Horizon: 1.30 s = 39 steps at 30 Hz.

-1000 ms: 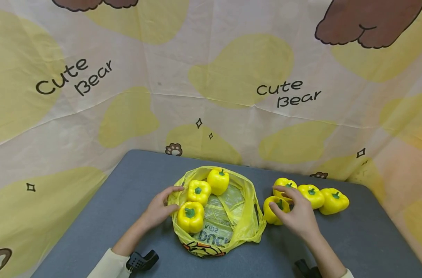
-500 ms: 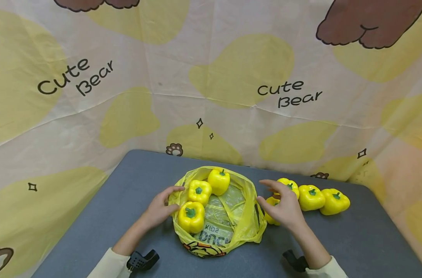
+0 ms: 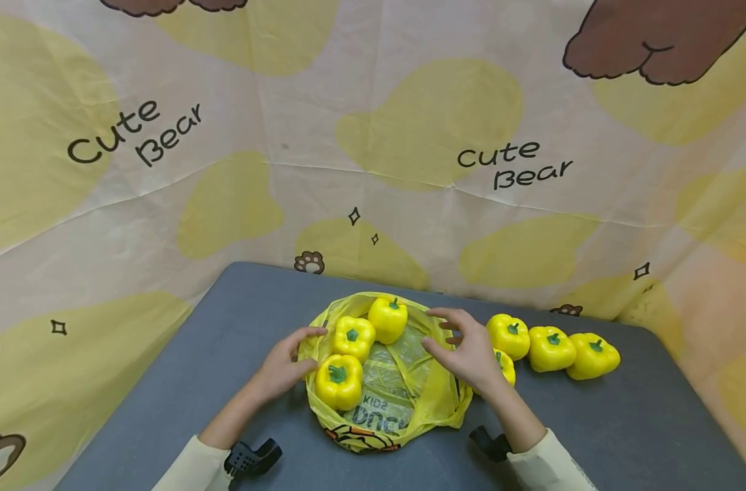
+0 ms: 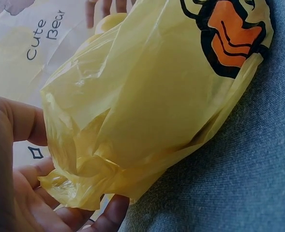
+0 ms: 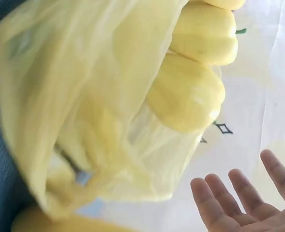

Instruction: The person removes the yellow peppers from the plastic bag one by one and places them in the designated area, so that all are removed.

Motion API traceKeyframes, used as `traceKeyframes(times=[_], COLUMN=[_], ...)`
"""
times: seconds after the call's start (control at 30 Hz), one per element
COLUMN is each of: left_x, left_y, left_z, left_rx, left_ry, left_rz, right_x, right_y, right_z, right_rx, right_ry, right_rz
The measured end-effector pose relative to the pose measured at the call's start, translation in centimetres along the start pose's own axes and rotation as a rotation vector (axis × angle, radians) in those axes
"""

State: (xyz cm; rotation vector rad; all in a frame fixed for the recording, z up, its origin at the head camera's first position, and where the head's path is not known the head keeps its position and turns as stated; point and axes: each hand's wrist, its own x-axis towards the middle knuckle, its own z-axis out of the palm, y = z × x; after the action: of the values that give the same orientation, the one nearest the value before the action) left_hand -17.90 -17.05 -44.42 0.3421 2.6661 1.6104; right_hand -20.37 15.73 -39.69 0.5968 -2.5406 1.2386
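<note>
Near end of table [image 3: 631,429]: left sleeve [image 3: 196,468] and right sleeve [image 3: 546,464], pale, each with a black wrist unit beside it, left wrist unit [image 3: 253,458] and right wrist unit [image 3: 491,444].

Next, yellow plastic bag [image 3: 443,399], mid-table between the hands, mouth spread wide and facing up. Orange-and-black print on its near outside wall; reversed lettering on the floor inside.

Three yellow peppers in the bag, along its left side, green stems showing: near pepper [image 3: 339,383], middle pepper [image 3: 354,339] just beyond it, far pepper [image 3: 388,320] by the far rim, a bit right.

Left hand [image 3: 286,365] at bag's left rim: fingers and thumb bent around gathered plastic, light hold, partway closed. Fingertips just left of the near and middle peppers.

Right hand [image 3: 470,351] over bag's right rim: fingers spread, slightly bent, nothing in grasp. Right wrist view shows a gap between fingertips and plastic.

Right of bag, four more peppers on the table. Partly hidden pepper [image 3: 505,368] is nearest, behind the right hand. Beyond it, side by side left to right: left row pepper [image 3: 509,336], centre row pepper [image 3: 551,348], right row pepper [image 3: 593,356].

Far side: printed cloth backdrop [image 3: 404,157], "Cute Bear" lettering, yellow patches.
</note>
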Motion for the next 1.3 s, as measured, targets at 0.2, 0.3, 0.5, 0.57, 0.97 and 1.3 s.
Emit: traceKeyframes(times=[0.2, 0.3, 0.5, 0.57, 0.97, 1.3], left_x=[0.1, 0.0, 0.0, 0.0, 0.0, 0.1], left_y=[-0.2, -0.2, -0.2, -0.2, -0.1, -0.3], left_z=[0.0, 0.0, 0.0, 0.0, 0.1, 0.1], left_rx=[0.004, -0.001, 0.006, 0.008, 0.003, -0.004], left_ry=[0.002, 0.004, 0.003, 0.005, 0.003, -0.003], left_rz=[0.005, 0.006, 0.007, 0.012, -0.007, -0.006], right_x=[0.8, 1.2, 2.2, 2.6, 3.8, 4.2], right_y=[-0.6, -0.9, -0.9, -0.7, -0.3, -0.1], right_z=[1.7, 2.5, 4.1, 4.5, 5.8, 6.4], right_rx=[0.052, 0.073, 0.084, 0.067, -0.005, -0.042], right_ry=[-0.038, -0.049, -0.064, -0.064, -0.052, -0.066], right_rz=[0.035, 0.049, 0.088, 0.082, 0.093, 0.138])
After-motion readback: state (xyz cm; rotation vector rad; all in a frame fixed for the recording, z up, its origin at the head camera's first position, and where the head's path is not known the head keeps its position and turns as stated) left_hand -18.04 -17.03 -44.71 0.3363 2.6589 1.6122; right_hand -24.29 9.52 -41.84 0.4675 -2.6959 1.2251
